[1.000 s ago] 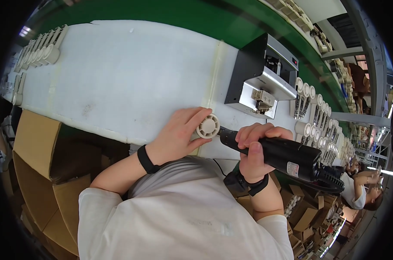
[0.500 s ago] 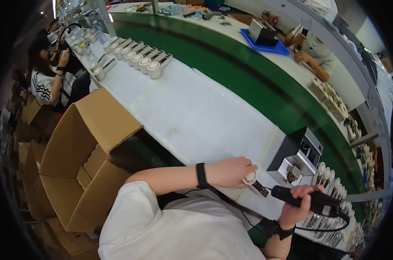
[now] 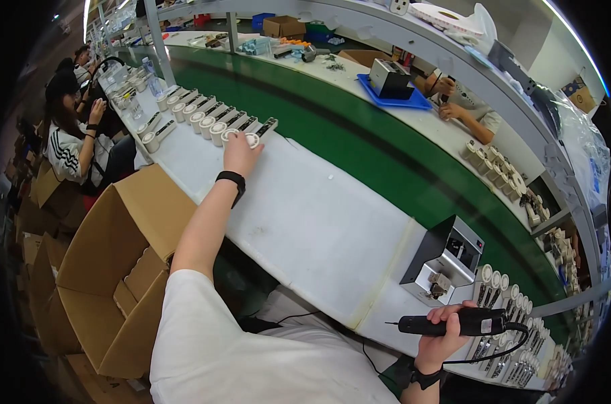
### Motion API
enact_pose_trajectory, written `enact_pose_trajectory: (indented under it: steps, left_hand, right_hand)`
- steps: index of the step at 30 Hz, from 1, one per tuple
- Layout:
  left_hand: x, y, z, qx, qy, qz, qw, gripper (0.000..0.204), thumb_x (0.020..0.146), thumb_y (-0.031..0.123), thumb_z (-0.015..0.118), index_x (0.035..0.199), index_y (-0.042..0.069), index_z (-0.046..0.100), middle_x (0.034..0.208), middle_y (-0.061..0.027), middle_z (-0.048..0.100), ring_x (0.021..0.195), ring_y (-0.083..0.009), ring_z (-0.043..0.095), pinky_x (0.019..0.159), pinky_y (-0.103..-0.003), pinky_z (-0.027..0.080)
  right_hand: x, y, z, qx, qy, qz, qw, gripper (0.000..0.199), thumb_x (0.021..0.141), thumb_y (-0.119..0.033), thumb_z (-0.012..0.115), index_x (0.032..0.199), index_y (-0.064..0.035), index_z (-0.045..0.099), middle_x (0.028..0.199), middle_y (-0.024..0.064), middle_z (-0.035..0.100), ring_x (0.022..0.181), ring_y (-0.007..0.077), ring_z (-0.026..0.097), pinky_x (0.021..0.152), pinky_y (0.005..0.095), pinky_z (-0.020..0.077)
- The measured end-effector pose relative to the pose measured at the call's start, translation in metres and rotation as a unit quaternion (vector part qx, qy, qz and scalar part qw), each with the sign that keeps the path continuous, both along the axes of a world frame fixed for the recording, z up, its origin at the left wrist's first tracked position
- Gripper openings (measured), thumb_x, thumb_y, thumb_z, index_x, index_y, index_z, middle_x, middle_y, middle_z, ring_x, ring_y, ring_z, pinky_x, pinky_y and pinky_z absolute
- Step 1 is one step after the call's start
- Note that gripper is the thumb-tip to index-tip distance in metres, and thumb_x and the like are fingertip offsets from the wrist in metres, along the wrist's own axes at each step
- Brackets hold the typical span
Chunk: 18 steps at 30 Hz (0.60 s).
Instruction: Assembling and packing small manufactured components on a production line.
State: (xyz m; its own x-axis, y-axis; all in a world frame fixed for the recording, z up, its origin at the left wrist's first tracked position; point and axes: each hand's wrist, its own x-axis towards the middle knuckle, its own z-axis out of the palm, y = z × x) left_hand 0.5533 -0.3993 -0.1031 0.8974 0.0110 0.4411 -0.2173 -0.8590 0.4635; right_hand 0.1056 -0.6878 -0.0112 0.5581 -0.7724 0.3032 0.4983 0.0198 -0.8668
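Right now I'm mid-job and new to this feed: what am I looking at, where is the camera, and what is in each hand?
There is no machine here: a person works with two bare hands. The one view comes from a fisheye camera on the person's head looking down, so straight edges bend. The left hand reaches far out along the white bench and holds a small round white part at the end of a row of similar parts. The right hand grips a black electric screwdriver with a cord. A small grey machine stands nearby, beside the green conveyor belt. An open cardboard box sits below the bench.
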Motion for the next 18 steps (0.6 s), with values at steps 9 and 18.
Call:
enact_pose_trajectory:
  steps: [9,18]
  left_hand:
    - [0.028,-0.005,-0.014,0.119,0.008,0.034,0.992,0.046,0.081,0.035,0.071,0.107,-0.001,0.061,0.111,-0.0257,0.061,0.102,-0.041,0.059,0.088,-0.048,0.05]
    - [-0.071,-0.108,0.079,0.121,-0.138,-0.27,0.945,0.052,0.083,0.026,0.075,0.123,-0.002,0.055,0.108,-0.0169,0.062,0.095,-0.0315,0.06,0.081,-0.038,0.05]
  right_hand:
    - [-0.019,0.0,-0.001,0.059,0.018,-0.081,0.995,0.036,0.085,-0.007,0.06,0.116,-0.0038,0.042,0.075,0.0047,0.049,0.062,0.0156,0.049,0.06,0.0326,0.0463]
    - [-0.074,-0.027,-0.013,0.105,0.033,-0.098,0.989,0.036,0.084,-0.004,0.061,0.114,-0.0001,0.043,0.071,0.0077,0.054,0.061,0.0194,0.056,0.062,0.0355,0.0498]
